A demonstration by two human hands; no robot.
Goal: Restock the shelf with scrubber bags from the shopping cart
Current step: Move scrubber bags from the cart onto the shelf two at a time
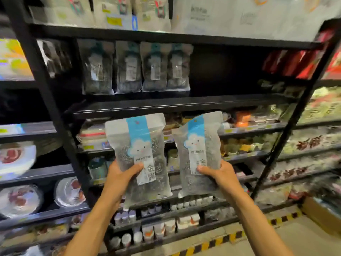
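Observation:
My left hand (120,179) grips a scrubber bag (140,145) by its lower left part, thumb across the front label. My right hand (219,175) grips a second scrubber bag (198,143) the same way from the right. Both bags are frosted, with a blue stripe and a cloud face, and stand upright in front of the black shelf unit (166,106). On the shelf above them several like scrubber bags (135,68) stand in a row at the left; the dark space (225,71) to their right holds nothing visible. The shopping cart is out of view.
A black upright post (46,89) stands at the left and a slanted one (295,115) at the right. Lower shelves carry small bottles (156,230) and packets. White bags (147,12) fill the top shelf. A cardboard box (321,215) sits on the floor at right by striped tape.

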